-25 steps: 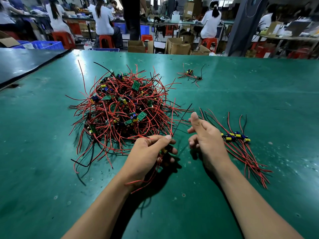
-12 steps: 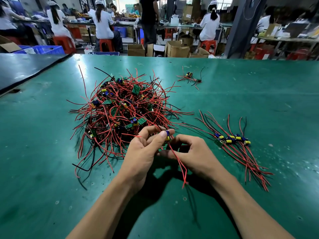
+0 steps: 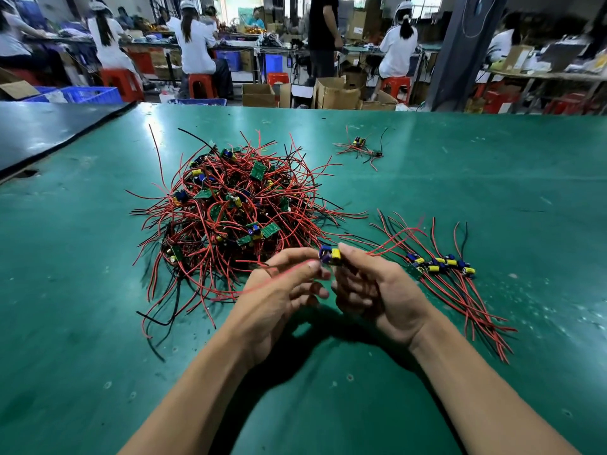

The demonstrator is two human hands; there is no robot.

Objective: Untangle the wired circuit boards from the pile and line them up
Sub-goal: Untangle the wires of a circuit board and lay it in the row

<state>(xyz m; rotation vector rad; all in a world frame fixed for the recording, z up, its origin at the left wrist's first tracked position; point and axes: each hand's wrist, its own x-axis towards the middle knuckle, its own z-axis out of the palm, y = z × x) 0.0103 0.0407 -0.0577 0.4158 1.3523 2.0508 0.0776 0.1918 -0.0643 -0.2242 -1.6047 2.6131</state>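
Green workshop bench (image 3: 460,192); tangled pile of red-wired green circuit boards (image 3: 230,218) left of centre, lined-up row (image 3: 440,266) at right. At centre, small blue-and-yellow wired board (image 3: 330,256) pinched by right hand (image 3: 384,297); left hand (image 3: 276,300) curled, gripping its red lead (image 3: 279,278).

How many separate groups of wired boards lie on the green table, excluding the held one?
3: the big tangled pile left of centre, the lined-up row at right, and a small cluster farther back. Boards inside the pile are partly hidden.

Beyond the green table (image 3: 492,192) stand red stools (image 3: 122,83), cardboard boxes (image 3: 338,93), a dark pillar (image 3: 460,50).
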